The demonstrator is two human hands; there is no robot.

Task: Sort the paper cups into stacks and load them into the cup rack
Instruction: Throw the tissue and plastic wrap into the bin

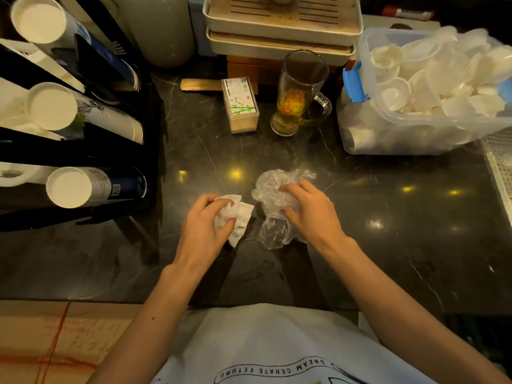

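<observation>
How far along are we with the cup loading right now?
Done: the cup rack already holds three stacks of paper cups. In hand: the left hand grips a white tissue, and the right hand presses a crumpled clear plastic wrapper. Left: no loose cups show on the counter, only this clearing up.

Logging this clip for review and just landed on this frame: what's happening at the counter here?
A person stands at a dark counter. The left hand clutches a crumpled white tissue, and the right hand presses on a crumpled clear plastic wrapper lying on the counter. Stacks of paper cups already sit in the black cup rack at left. No loose cups are on the counter in front of the person.
</observation>
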